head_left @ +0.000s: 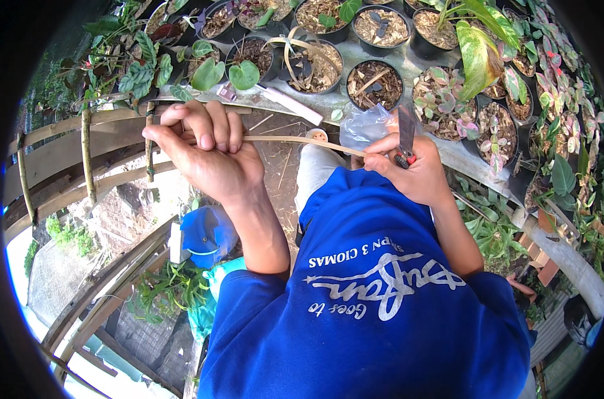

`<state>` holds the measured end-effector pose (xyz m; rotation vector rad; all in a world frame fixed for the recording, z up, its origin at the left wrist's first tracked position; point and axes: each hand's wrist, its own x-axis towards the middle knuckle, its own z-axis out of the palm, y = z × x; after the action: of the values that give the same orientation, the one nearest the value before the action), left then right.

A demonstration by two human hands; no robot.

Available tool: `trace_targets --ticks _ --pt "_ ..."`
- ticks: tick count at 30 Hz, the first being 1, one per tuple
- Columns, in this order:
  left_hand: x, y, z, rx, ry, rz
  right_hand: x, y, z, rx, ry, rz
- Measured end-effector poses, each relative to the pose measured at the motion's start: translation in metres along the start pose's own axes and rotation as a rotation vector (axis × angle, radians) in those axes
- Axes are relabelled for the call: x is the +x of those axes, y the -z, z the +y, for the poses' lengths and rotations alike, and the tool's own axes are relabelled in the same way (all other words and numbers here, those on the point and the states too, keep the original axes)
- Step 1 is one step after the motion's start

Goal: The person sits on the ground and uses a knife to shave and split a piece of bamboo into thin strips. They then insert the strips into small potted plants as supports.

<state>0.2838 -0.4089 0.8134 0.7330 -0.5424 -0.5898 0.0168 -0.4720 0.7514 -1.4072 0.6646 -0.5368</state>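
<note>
A thin, pale strip that looks like split bamboo (302, 139) stretches between my hands in front of my chest. My left hand (212, 149) is turned palm up, its fingers curled around the strip's left end; that end is hidden. Thumb and fingers of my right hand (412, 169) pinch the other end. The same hand also holds a knife (406, 130), its dark blade pointing away from me and bits of red and black handle showing. Just beyond the right hand lies a crumpled clear plastic bag (368, 126).
Several black pots of plants and wood chips crowd the grey table (418, 60) ahead. One pot (325, 66) has looped pale strips. A white stick-shaped object (292, 105) lies at the table edge. Curved bamboo railing (86, 153) and a blue container (209, 233) are at left.
</note>
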Motion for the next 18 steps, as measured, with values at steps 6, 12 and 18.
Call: trace_targets --ticks 6,12,18 --pt "0.006 0.03 0.038 0.74 -0.215 0.048 0.014 -0.001 -0.01 -0.5 0.244 0.114" --pt "-0.001 0.036 0.081 1.666 -0.229 -0.741 0.035 -0.005 -0.023 -0.695 0.419 0.013" --pt "-0.023 0.081 0.058 1.332 0.422 -0.889 0.068 -0.052 -0.043 -0.766 0.537 0.051"
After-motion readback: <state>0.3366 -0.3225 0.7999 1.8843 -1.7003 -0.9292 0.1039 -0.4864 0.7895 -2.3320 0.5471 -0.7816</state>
